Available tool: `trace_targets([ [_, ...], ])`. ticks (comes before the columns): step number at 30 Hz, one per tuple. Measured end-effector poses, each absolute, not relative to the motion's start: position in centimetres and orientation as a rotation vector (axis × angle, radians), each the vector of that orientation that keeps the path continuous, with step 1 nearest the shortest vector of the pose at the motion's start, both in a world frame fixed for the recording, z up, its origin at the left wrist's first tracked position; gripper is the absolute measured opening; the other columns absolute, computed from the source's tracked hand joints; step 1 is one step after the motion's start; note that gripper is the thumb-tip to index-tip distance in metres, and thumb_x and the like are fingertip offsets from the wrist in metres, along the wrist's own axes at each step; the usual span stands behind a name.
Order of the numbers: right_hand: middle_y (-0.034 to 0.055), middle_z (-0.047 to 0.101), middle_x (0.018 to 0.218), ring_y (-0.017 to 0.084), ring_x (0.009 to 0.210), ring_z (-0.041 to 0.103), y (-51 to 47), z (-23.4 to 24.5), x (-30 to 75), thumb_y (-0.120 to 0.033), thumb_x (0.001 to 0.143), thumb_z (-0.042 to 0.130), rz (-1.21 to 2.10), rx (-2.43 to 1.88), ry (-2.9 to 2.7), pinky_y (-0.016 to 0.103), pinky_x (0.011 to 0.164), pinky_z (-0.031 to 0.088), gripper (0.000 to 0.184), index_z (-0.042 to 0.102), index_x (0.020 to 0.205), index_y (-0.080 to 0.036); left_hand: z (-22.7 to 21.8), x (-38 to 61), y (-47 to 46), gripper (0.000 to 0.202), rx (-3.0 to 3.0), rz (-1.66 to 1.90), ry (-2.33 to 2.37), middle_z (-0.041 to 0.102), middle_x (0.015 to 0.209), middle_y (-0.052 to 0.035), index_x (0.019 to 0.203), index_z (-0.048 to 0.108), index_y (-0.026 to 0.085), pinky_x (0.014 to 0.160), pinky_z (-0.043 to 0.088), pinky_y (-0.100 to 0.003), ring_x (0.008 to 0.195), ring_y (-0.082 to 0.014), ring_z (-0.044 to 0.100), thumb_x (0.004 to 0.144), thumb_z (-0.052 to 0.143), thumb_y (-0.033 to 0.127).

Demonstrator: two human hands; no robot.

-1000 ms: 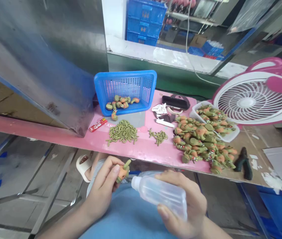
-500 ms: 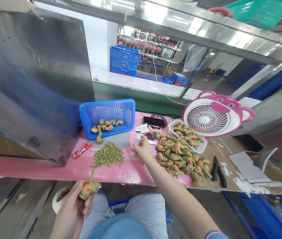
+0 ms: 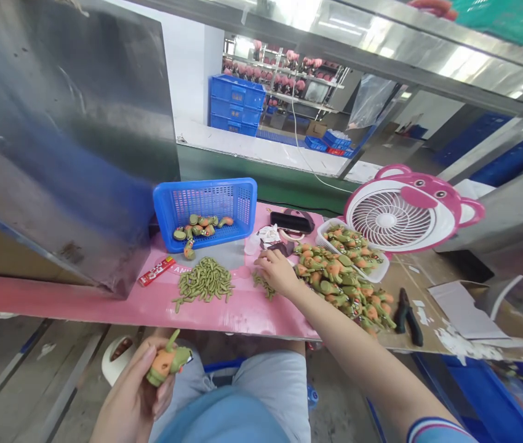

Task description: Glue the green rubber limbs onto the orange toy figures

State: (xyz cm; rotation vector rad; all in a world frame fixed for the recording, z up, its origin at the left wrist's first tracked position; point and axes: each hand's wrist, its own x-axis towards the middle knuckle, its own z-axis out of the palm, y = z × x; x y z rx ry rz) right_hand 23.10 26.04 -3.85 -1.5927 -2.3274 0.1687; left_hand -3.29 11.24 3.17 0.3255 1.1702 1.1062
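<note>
My left hand is closed around a green-and-orange toy figure with a thin green piece sticking up from its top. It is in front of the table edge, above my lap. Over the table, my right hand has its fingers bent and apart above a small cluster of green curved pieces; nothing shows gripped in it. A small translucent cup-like thing sits just beyond its fingertips. Left of that hand lies a larger pile of green curved pieces. To its right is a heap of similar toy figures.
A blue basket holds several figures, and a white tray holds more. A pink bear-faced fan stands behind. Black-handled pliers lie at the right. A red packet lies beside the tall metal panel.
My right hand has moved off the translucent cup-like thing, down and right, to the small cluster of green pieces. My left hand still holds the figure, turned slightly. The view has shifted a little.
</note>
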Motion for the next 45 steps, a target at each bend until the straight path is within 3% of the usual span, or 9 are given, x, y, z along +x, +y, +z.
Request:
trace_targets([
  [10, 0.0039, 0.057, 0.092, 0.017, 0.086, 0.056, 27.4, -4.6, 23.1, -0.026, 0.089, 0.053, 0.169, -1.506, -2.634, 0.036, 0.078, 0.047, 0.014, 0.058, 0.089, -0.013, 3.4, -2.4, 10.4, 0.030, 0.334, 1.115, 1.196, 0.041, 0.042, 0.0068, 0.066, 0.056, 0.019, 0.038, 0.026, -0.015, 0.040, -0.0054, 0.028, 0.061, 0.070, 0.045],
  [21, 0.0035, 0.058, 0.091, 0.016, 0.083, 0.056, 26.4, -5.2, 24.0, -0.027, 0.089, 0.053, 0.264, -1.626, -2.368, 0.034, 0.075, 0.049, 0.014, 0.058, 0.089, -0.013, 3.2, -1.6, 10.5, 0.028, 0.382, 1.089, 1.180, 0.045, 0.042, 0.0069, 0.069, 0.056, 0.018, 0.036, 0.024, -0.014, 0.038, -0.0045, 0.030, 0.064, 0.068, 0.043],
  [27, 0.0017, 0.058, 0.082, 0.015, 0.077, 0.056, 25.5, -4.5, 23.1, -0.026, 0.089, 0.054, 0.361, -1.586, -2.242, 0.032, 0.073, 0.048, 0.016, 0.058, 0.080, -0.013, 3.2, -1.3, 10.5, 0.029, 0.361, 1.018, 1.112, 0.044, 0.041, 0.0071, 0.067, 0.054, 0.017, 0.037, 0.022, -0.015, 0.037, -0.0039, 0.031, 0.063, 0.068, 0.042],
  [35, 0.0018, 0.056, 0.079, 0.017, 0.080, 0.055, 26.0, -1.7, 21.4, -0.017, 0.085, 0.054, 0.459, -1.560, -1.983, 0.036, 0.078, 0.044, 0.011, 0.055, 0.074, -0.013, 3.2, -0.2, 11.7, 0.040, 0.396, 0.936, 1.062, 0.045, 0.037, 0.0078, 0.064, 0.052, 0.018, 0.035, 0.022, -0.015, 0.033, -0.0037, 0.030, 0.051, 0.073, 0.050],
  [38, 0.0039, 0.057, 0.076, 0.017, 0.072, 0.056, 21.7, -1.9, 20.4, -0.012, 0.083, 0.047, 0.505, -1.582, -1.854, 0.033, 0.070, 0.045, 0.011, 0.054, 0.074, -0.015, 2.2, -0.9, 11.6, 0.038, 0.353, 1.049, 1.113, 0.045, 0.037, 0.0074, 0.064, 0.054, 0.018, 0.034, 0.023, -0.015, 0.033, -0.0040, 0.031, 0.050, 0.075, 0.045],
  [42, -0.0021, 0.052, 0.049, 0.012, 0.040, 0.049, 12.1, -4.8, 16.6, -0.013, 0.082, 0.038, 0.736, -1.525, -1.844, 0.022, 0.041, 0.039, 0.024, 0.050, 0.061, -0.018, 0.0, -2.8, 10.1, 0.030, 0.217, 1.159, 1.171, 0.045, 0.038, 0.0076, 0.064, 0.056, 0.018, 0.034, 0.028, -0.014, 0.035, -0.0047, 0.033, 0.053, 0.076, 0.038],
  [45, -0.0007, 0.057, 0.053, 0.012, 0.039, 0.052, 8.6, -7.4, 14.5, -0.006, 0.077, 0.032, 0.806, -1.527, -1.827, 0.019, 0.036, 0.038, 0.021, 0.050, 0.071, -0.016, -1.2, -3.6, 9.0, 0.026, 0.173, 1.164, 1.214, 0.047, 0.042, 0.0066, 0.065, 0.058, 0.017, 0.034, 0.030, -0.013, 0.036, -0.0037, 0.031, 0.057, 0.074, 0.035],
])
